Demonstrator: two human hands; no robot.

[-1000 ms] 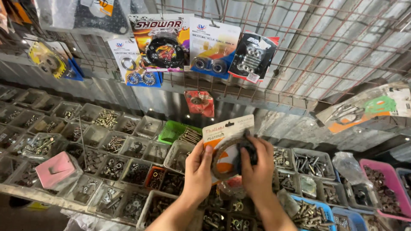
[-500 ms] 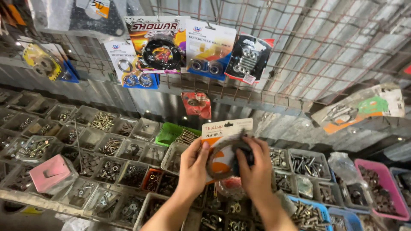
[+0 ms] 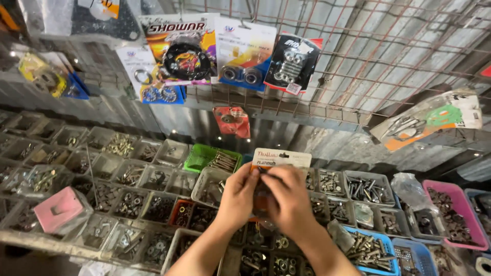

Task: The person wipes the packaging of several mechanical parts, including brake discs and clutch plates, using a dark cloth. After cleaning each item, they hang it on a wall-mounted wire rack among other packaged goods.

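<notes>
Both my hands hold one carded packet (image 3: 280, 158) with a cream and orange header, upright above the trays of hardware. My left hand (image 3: 239, 197) grips its left side. My right hand (image 3: 287, 199) covers the front of the packet, fingers curled over the part inside, which is hidden. Only the top strip of the card shows above my fingers.
Small trays of bolts, nuts and washers (image 3: 123, 176) fill the counter, with a green tray (image 3: 209, 156), a pink box (image 3: 59, 209), a pink basket (image 3: 455, 209) and blue baskets (image 3: 371, 250). Carded parts hang on a wire grid (image 3: 245, 53) above.
The packet has come lower and closer to me. My right hand has slid across its front and now hides the round part that showed before.
</notes>
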